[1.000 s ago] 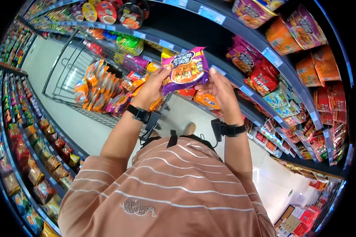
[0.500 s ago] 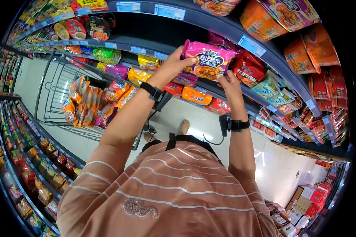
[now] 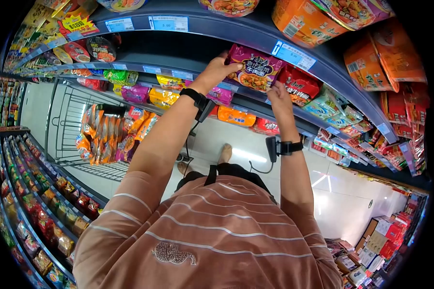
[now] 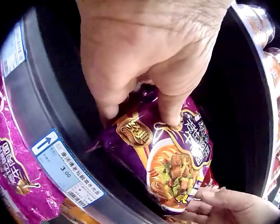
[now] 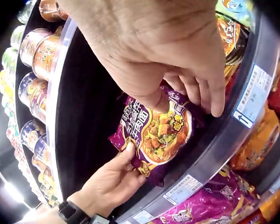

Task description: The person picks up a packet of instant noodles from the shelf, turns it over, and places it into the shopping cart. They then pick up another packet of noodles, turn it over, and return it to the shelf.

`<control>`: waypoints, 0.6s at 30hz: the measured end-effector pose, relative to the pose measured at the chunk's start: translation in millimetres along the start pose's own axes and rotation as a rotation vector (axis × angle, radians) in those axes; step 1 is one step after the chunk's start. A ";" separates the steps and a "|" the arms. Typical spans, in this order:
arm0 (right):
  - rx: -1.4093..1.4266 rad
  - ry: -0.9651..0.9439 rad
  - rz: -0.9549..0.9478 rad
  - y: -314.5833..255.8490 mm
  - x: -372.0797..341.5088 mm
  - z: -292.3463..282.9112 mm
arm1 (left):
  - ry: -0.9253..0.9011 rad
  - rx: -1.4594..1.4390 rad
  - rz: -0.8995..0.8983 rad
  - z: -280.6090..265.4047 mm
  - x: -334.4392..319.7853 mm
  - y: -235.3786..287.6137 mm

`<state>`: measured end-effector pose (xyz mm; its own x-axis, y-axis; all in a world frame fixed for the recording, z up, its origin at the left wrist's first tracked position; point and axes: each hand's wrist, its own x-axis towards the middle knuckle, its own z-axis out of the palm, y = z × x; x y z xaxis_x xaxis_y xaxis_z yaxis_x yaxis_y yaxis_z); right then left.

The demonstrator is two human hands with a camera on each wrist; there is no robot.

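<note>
A purple noodle packet [image 3: 255, 70] is held at the shelf, label facing out, beside red packets [image 3: 296, 85]. The left hand [image 3: 216, 73] pinches its left end, thumb on the front and fingers behind. At the other end the right hand [image 3: 280, 98] has its thumb on the packet's lower corner. In the left wrist view the packet [image 4: 158, 149] lies just inside the shelf edge, gripped by the left hand [image 4: 149, 56]. The right wrist view shows the packet [image 5: 154, 130] between the left hand [image 5: 107, 186] and the right hand [image 5: 168, 60], whose thumb presses its front.
A wire cart [image 3: 62, 130] holding orange packets [image 3: 101, 135] stands at the left. Cup noodles [image 3: 299, 24] fill the shelf above. A price-tagged shelf edge [image 3: 202, 26] runs over the hands. More packets [image 3: 236, 116] lie on a lower shelf. Another stocked shelf [image 3: 33, 202] is at far left.
Both hands have carried the purple packet from in front of the body up and forward to the shelf, beside the red packets. The view has shifted, and the cart sits slightly lower left.
</note>
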<state>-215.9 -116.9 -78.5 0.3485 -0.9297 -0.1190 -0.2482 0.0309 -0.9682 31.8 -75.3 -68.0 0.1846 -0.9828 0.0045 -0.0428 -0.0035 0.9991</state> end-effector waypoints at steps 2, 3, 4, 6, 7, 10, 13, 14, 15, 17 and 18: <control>-0.001 0.011 -0.054 3.4 0.0 1.6 | -0.005 -0.007 -0.008 1.3 2.8 2.4; -0.001 0.005 -0.058 7.8 2.3 1.2 | 0.016 0.035 -0.016 1.8 4.6 2.7; 0.000 -0.001 -0.062 11.8 5.3 1.6 | 0.037 0.077 -0.025 2.0 6.7 3.4; -0.059 0.039 -0.062 15.2 6.3 4.5 | 0.060 0.110 -0.041 3.0 9.1 6.3; -0.120 0.086 -0.056 15.2 4.1 7.6 | 0.062 0.101 -0.051 4.5 9.9 8.4; -0.227 0.125 -0.044 8.7 -0.6 7.3 | 0.083 0.079 -0.033 10.5 11.2 12.3; -0.108 0.032 -0.103 9.8 5.9 5.8 | 0.108 0.088 0.036 16.4 13.4 -2.1; -0.037 -0.012 -0.134 10.4 10.5 6.3 | 0.115 0.096 0.064 17.4 15.3 -8.8; -0.059 -0.004 -0.134 6.9 14.1 6.7 | 0.116 0.115 0.052 18.1 17.1 -9.6; -0.105 0.012 -0.130 -0.1 20.6 6.9 | 0.118 0.152 0.027 19.1 18.6 -12.1; -0.119 0.013 -0.123 3.1 26.1 6.6 | 0.133 0.185 0.030 20.2 19.0 -12.5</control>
<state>-201.6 -138.7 -86.0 0.3713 -0.9285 0.0024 -0.3096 -0.1262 -0.9424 16.0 -97.7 -81.3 0.3080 -0.9500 0.0518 -0.2268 -0.0204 0.9737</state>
